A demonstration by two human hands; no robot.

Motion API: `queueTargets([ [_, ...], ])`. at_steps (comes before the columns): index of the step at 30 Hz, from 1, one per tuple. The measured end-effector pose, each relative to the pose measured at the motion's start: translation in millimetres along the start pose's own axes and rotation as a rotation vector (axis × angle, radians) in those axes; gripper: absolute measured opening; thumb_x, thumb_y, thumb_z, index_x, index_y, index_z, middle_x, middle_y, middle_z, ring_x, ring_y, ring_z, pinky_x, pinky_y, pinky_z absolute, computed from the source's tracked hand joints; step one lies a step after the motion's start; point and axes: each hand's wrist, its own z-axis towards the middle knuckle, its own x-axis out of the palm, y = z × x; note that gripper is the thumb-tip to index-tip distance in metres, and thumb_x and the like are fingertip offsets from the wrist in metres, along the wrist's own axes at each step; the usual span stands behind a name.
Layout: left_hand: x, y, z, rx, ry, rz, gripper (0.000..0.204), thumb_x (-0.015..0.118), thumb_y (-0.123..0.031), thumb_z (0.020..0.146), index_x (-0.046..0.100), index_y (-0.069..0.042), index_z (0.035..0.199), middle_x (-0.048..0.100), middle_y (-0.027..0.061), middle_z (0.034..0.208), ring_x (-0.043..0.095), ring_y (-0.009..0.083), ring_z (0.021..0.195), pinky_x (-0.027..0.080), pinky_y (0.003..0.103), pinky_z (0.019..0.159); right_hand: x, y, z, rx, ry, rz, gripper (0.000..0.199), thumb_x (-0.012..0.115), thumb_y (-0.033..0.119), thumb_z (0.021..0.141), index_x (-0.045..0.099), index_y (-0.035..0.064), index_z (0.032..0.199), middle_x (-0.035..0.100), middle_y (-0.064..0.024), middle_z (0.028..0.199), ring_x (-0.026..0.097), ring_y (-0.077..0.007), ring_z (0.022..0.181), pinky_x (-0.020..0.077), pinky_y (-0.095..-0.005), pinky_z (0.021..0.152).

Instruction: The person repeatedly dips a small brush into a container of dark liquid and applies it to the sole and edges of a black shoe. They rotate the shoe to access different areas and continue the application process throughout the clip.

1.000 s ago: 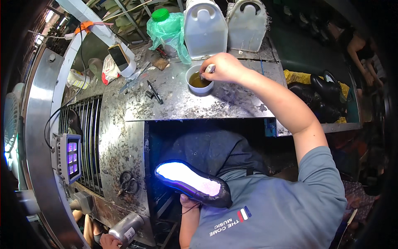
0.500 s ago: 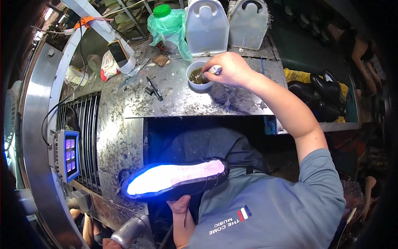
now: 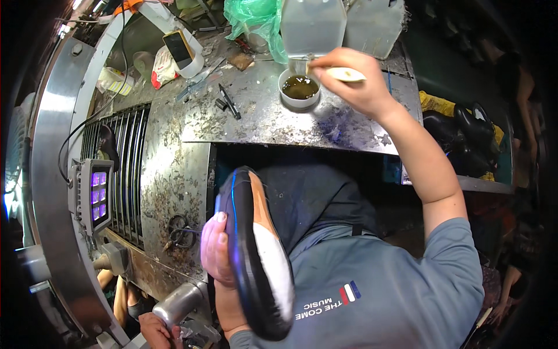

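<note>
- Turned since the earlier frame: black shoe, now tilted beside the lap.
- Left hand half-curled against it; I find its palm hidden.
- Right hand pinches a brush near the bowl.
- Shirt bears printed lettering.
- Containers cut off above.
</note>
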Motion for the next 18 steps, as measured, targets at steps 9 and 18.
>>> queueTargets([
  [9,-30,8,29,0.15,0.207,0.152,0.031,0.058,-0.013,0.101,0.055,-0.015,0.131,0.064,0.0179,0.131,0.066,0.038,0.113,0.055,0.055,0.093,-2,5,-4,0.221,0.135,-0.029,0.019,0.077,0.019,0.089,0.078,0.0051,0.102,0.075,-0.0097,0.091,0.072,-0.0203,0.084,0.0548,-0.0304,0.078],
  [18,-36,11,36,0.193,0.237,0.158,0.035,0.061,-0.015,0.101,0.054,-0.022,0.134,0.065,0.0145,0.13,0.066,0.0361,0.112,0.056,0.054,0.092,-3,5,-8,0.13,0.105,0.003,0.022,0.076,0.02,0.091,0.077,0.0032,0.105,0.076,-0.0108,0.099,0.072,-0.0206,0.09,0.0543,-0.0294,0.082],
])
